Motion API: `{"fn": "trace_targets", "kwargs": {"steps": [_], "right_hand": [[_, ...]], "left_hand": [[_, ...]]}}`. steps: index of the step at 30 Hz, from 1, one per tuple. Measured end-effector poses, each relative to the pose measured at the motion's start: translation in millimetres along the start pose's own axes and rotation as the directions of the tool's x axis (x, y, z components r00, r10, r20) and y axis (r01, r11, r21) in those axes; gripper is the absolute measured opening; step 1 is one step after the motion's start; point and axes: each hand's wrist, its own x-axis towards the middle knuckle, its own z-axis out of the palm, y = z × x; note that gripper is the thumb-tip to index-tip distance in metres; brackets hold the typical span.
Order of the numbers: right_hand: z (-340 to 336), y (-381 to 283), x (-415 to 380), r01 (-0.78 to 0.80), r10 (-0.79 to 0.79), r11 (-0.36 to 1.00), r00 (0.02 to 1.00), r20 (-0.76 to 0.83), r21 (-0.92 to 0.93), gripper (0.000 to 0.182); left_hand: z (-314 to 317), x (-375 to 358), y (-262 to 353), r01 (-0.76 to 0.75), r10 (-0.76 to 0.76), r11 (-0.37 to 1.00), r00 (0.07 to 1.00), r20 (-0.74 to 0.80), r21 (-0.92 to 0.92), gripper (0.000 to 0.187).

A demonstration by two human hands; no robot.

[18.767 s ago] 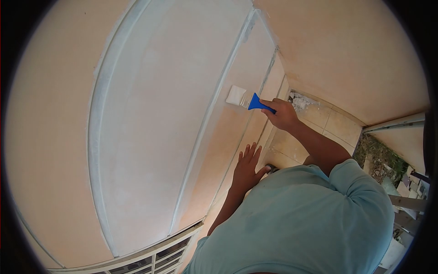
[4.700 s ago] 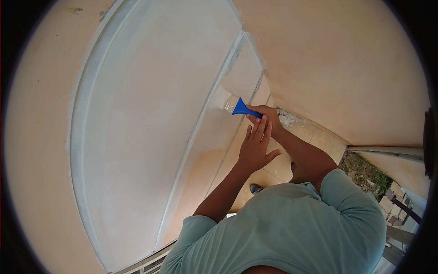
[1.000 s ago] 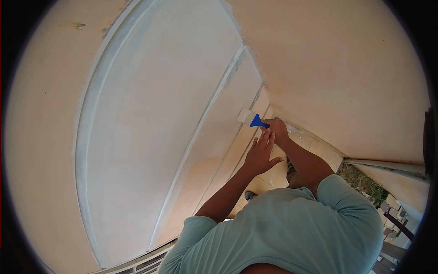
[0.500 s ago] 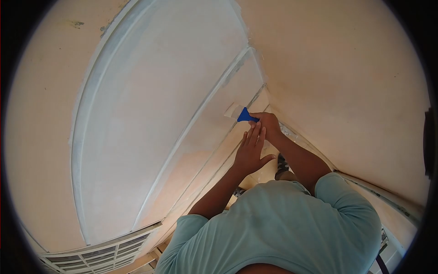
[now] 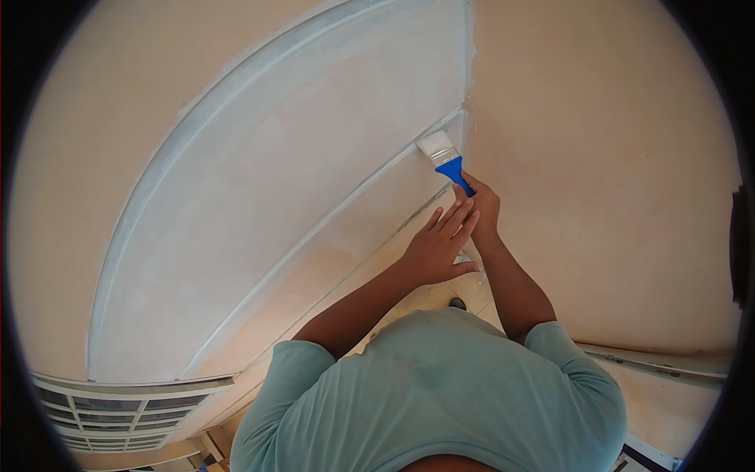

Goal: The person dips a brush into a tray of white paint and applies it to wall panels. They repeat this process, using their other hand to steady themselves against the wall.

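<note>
My right hand is wrapped around the blue handle of a paintbrush. Its pale, broad bristles reach up to the wall just beside a raised moulding strip, near the corner. Fingers outstretched, my left hand lies just left of the right one, its fingertips at or against the right hand near the handle. It holds nothing that I can see. Whitish paint covers the wall panel around the mouldings, with a peach patch showing lower down.
A plain peach wall meets the painted one at a corner on the right. Low on the left is a window with a white grid frame. A ledge runs along the lower right. Part of a shoe shows on the floor below my hands.
The brush has moved up and right, from the band below the moulding to beside the strip, and its bristles now point more upward. Both hands shifted with it, and the view has turned slightly.
</note>
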Motion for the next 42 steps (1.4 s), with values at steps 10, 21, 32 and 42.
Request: {"fn": "trace_targets", "kwargs": {"steps": [10,21,32,42], "right_hand": [[-2,0,4,0.005,-0.005,0.993,1.000,0.004,-0.119,0.038],[1,-4,17,-0.187,0.199,0.972,0.977,0.074,-0.144,0.038],[1,55,14,-0.257,0.212,0.961,0.923,0.320,0.105,0.033],[29,105,-16,-0.350,0.342,0.787,0.933,0.113,0.509,0.034]], "left_hand": [[-12,1,-12,-0.027,0.032,0.999,0.994,0.102,-0.046,0.094],[-12,20,-49,-0.098,0.124,0.985,0.974,0.190,-0.141,0.091],[18,38,-75,-0.145,0.206,0.941,0.962,0.178,-0.306,0.081],[46,42,-82,-0.185,0.287,0.908,0.927,0.240,-0.375,0.071]]}}
